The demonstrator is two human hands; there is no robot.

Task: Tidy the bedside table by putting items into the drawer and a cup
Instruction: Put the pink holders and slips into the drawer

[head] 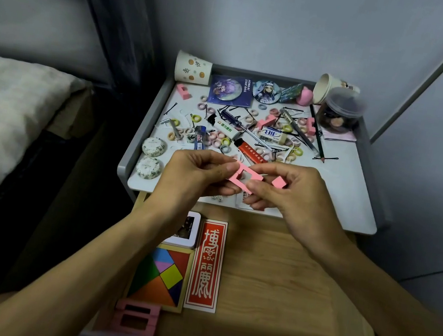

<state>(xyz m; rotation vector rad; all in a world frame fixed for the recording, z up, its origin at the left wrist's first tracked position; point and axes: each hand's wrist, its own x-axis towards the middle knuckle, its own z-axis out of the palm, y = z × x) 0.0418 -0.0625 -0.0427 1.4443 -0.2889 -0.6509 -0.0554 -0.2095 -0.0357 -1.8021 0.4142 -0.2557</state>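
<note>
Fingers (227, 166) of left hand (194, 173) and right hand (293, 192) pinch pink frame (236, 176) over drawer (278, 278); stowing step, placement inside judged next.

On my remote feed, the bedside table (349, 194): a paper cup (192, 68) on its back-left corner, a second cup (327, 88) and a jar (339, 114) at its back right, two tins (154, 147) at its front left. The drawer (284, 279) stands open before it, a tangram (161, 276) inside. Above the table's front edge the left hand (199, 173) and right hand (291, 193) pinch a block frame (242, 175); a bed (6, 110) lies to the table's left
</note>
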